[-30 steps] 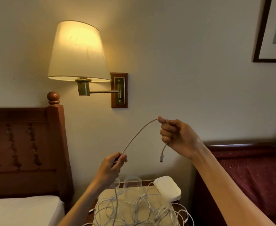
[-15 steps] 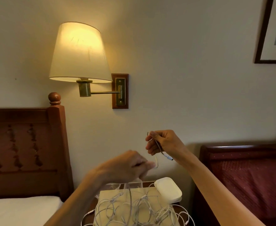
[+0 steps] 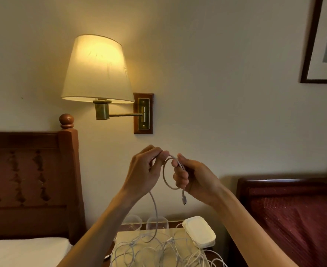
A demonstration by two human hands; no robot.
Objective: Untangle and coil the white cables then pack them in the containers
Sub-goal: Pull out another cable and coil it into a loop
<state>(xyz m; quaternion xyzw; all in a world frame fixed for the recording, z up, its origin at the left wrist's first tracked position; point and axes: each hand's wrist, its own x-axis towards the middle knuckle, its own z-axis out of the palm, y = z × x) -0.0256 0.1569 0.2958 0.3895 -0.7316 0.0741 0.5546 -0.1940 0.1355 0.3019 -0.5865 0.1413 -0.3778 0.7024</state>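
Holding both forearms raised in front of the wall, the person is bringing the two hands close together at mid-frame, above the desk (image 3: 180, 233). The left hand (image 3: 146, 173) is sitting palm toward the camera with fingers curled, and its thumb and fingertips are pinching the white cable (image 3: 165, 173) at the top. The right hand (image 3: 194, 179) is facing it from the right, fingers curled inward, gripping the same cable where the loop is closing. Between the two hands the cable is forming one round loop, hanging just under the fingertips. Its connector end (image 3: 184, 200) is dangling free below the right hand. The other run of the cable is dropping from under the left hand straight down to the tangled cable pile (image 3: 158, 249), which is lying spread over the desk at bottom centre. Two clear containers (image 3: 156, 222) are standing upright at the back edge of the desk, side by side, partly hidden behind the left forearm. A white lidded box (image 3: 200, 231) is resting on the right part of the desk, touching some of the loose cables. A lit wall lamp (image 3: 97, 69) is hanging above left, a wooden headboard (image 3: 29, 180) is standing at the left, and a dark red bed (image 3: 297, 218) is sitting at the right.
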